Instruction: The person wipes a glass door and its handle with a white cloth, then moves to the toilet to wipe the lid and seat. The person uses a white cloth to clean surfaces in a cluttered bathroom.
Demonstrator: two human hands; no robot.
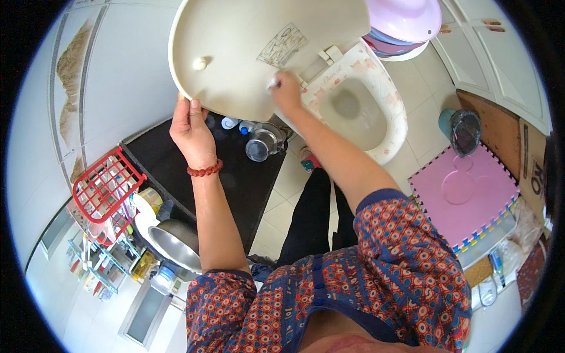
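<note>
A raised cream toilet lid [234,39] with a printed diagram and a small rubber bumper stands before me. My left hand [190,125], wearing a red bead bracelet, pinches the lid's rim at its lower left. Close to the lid's inner face, near the hinge, my right hand [287,92] is closed and blurred. A bit of something white [272,84] shows at its fingers; its kind is unclear. Below the hinge lies the toilet seat [395,117], white with a pink floral pattern, around the open bowl [353,114].
A dark counter [176,154] at left holds a metal jug [260,148], a steel basin [176,242] and a red plastic basket [108,185]. Stacked plastic basins [406,22] stand behind the toilet. At right are a dark bucket [465,130] and pink foam mats [468,189].
</note>
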